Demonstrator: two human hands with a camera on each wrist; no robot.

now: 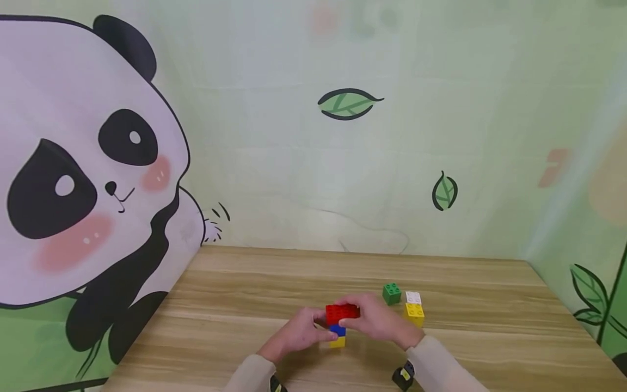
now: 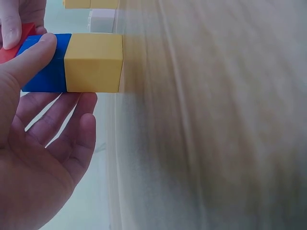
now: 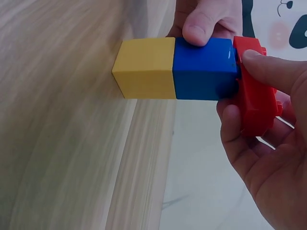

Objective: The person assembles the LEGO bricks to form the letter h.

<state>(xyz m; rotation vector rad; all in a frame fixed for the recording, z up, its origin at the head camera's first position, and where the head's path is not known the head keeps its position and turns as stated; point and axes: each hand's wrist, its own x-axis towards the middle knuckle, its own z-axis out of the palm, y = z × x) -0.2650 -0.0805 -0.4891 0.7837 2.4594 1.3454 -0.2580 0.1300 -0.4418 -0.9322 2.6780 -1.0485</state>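
Observation:
In the head view a small stack stands on the wooden table: a yellow brick [image 1: 338,343] at the bottom and a blue brick [image 1: 337,330] on it. A longer red brick [image 1: 336,314] lies across the top, slightly tilted against the blue one in the right wrist view. My left hand [image 1: 300,331] grips the blue brick [image 2: 45,72] from the left, its thumb on the near face. From the right, my right hand [image 1: 376,318] holds the red brick [image 3: 256,96] between thumb and fingers. A narrow gap shows between red and blue at the thumb side.
Behind and right of the hands are a green brick [image 1: 392,294], a white brick [image 1: 413,297] and another yellow brick [image 1: 414,312]. The wooden table [image 1: 490,310] ends at a printed backdrop with a panda [image 1: 59,125] at left.

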